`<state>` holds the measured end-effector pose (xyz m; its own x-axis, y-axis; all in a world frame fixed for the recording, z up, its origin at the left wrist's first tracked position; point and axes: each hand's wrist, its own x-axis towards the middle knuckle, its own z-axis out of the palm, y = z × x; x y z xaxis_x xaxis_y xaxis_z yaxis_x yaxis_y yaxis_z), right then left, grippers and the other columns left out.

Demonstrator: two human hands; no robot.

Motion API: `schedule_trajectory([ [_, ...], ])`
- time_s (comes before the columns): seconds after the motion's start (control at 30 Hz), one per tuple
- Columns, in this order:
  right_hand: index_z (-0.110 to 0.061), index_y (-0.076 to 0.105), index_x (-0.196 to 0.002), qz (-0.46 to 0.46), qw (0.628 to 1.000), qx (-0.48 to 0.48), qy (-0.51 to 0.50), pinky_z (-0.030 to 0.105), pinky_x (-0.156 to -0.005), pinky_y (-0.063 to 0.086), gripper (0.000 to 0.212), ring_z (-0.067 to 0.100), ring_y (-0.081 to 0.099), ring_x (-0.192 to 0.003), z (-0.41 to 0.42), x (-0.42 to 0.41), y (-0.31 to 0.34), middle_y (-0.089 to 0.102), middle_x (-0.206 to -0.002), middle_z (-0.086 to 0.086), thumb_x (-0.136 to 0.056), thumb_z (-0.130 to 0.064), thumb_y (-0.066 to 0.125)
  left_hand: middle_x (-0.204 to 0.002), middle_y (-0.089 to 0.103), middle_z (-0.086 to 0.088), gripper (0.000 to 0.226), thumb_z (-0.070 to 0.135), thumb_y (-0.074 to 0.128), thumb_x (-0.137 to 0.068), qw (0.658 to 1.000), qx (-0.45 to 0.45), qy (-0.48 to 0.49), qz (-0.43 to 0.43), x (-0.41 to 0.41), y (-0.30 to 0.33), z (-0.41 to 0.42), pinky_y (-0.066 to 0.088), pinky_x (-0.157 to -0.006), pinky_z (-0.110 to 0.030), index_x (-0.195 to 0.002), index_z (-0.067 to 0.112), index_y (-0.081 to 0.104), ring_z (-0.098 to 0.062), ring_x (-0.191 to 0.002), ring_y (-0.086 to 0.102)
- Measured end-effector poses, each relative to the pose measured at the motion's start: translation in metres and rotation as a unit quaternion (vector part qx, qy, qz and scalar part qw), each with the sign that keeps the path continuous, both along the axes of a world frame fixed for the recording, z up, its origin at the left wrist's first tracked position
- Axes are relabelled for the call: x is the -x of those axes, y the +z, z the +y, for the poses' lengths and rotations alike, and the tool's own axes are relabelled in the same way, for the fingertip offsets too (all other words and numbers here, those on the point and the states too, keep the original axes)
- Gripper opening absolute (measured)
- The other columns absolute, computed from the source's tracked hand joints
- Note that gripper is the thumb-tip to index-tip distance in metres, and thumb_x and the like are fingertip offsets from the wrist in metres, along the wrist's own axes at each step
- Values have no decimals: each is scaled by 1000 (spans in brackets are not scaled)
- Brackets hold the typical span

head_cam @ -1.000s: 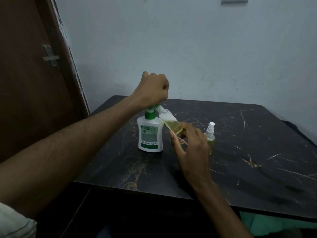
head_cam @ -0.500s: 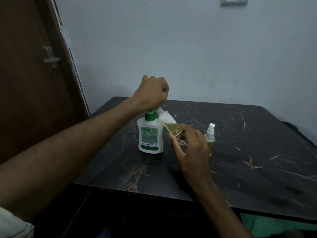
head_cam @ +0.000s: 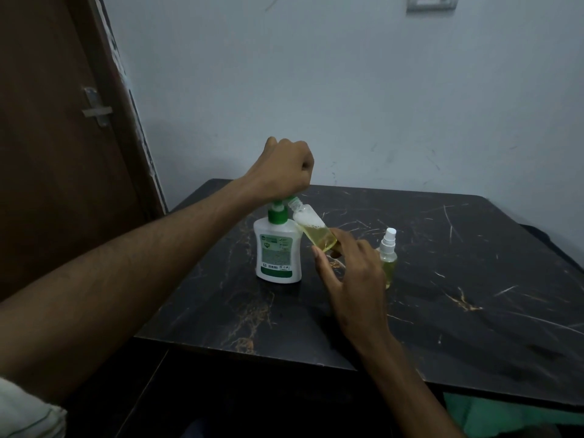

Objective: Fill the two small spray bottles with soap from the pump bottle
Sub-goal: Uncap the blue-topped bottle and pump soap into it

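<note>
We count one pump bottle [head_cam: 278,251], white with a green pump head and green label, standing upright on the dark marble-patterned table [head_cam: 474,279] toward its far left. We count two small spray bottles. The first, the open spray bottle [head_cam: 313,229], has no cap; it is tilted with its neck up and to the left, right at the pump's spout, and it holds yellow liquid with foam above. The second, the capped spray bottle [head_cam: 388,257], stands upright with its white sprayer on, right of the first and just beyond the right hand; it too holds yellowish liquid.

The left hand [head_cam: 284,169] is curled into a fist on top of the pump head, pressing on it; the pump head is mostly hidden beneath it. The right hand [head_cam: 350,276] pinches the lower end of the open spray bottle between thumb and fingers, the remaining fingers loosely extended.

Against the frames from a second and half a second ago, we find little change: both hands keep the same grips, the open bottle stays at the spout, and the capped bottle has not moved. Whether the liquid level has risen we cannot tell.

Also present: a brown door [head_cam: 57,153] at far left and a wall switch plate [head_cam: 431,2] at the top.
</note>
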<state>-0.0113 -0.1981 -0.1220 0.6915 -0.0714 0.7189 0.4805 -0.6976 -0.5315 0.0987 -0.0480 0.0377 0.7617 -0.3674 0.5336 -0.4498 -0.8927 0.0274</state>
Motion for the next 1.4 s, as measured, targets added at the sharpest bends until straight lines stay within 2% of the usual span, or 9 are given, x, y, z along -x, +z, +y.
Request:
schedule_trajectory([
  [0.2, -23, 61, -130, 3, 1000, 9, -2, 27, -76, 44, 41, 10, 50, -90, 1, -1, -2, 60, -102, -4, -100, -50, 53, -63, 70, 1, 27, -1, 51, -75, 1000, 11, -13, 14, 1, -3, 1, 46, -105, -49, -61, 11, 71, -25, -65, 67],
  [0.47, -28, 60, -131, 2, 999, 35, -4, 34, -81, 44, 45, 12, 54, -90, 4, -7, 0, 64, -102, -7, -100, -59, 47, -63, 71, -1, 25, 0, 51, -76, 1000, -4, -7, 3, 0, 2, -1, 43, -107, -48, -62, 10, 70, -26, -65, 67],
  [0.63, -27, 61, -130, 6, 999, 31, -4, 33, -83, 42, 47, 9, 54, -89, 5, -7, 7, 65, -100, -9, -98, -58, 46, -67, 72, 2, 26, 1, 53, -78, 1000, -2, -8, 15, 2, -1, 1, 42, -108, -49, -64, 12, 72, -22, -68, 66],
  [0.8, -32, 58, -129, 11, 1000, 21, 0, 31, -84, 42, 39, 8, 54, -89, 10, -4, 10, 63, -98, -12, -100, -55, 48, -63, 71, 1, 25, 3, 53, -76, 1000, 9, -7, 6, -2, 3, 1, 49, -102, -50, -63, 13, 72, -22, -66, 68],
  [0.97, -31, 58, -127, 17, 999, 26, -9, 31, -83, 40, 34, 8, 52, -84, 13, -5, 5, 60, -91, -12, -101, -52, 51, -64, 71, 2, 27, 0, 53, -78, 999, 26, -8, 36, 1, -4, 2, 50, -102, -49, -64, 13, 74, -20, -67, 68],
  [1.17, -31, 57, -130, 15, 999, 30, -20, 32, -76, 42, 36, 9, 45, -83, 16, -1, 2, 56, -89, -9, -102, -52, 52, -63, 71, 0, 23, 4, 53, -74, 1000, 15, -6, 16, -4, 3, 1, 51, -99, -49, -64, 12, 72, -23, -66, 68],
  [1.4, -28, 58, -129, 0, 999, 35, -24, 33, -78, 42, 33, 8, 44, -83, 17, -3, 2, 57, -90, -9, -102, -47, 57, -64, 72, 1, 26, 0, 54, -77, 999, 18, -13, 29, -2, -3, 3, 48, -103, -50, -64, 11, 73, -23, -67, 69],
])
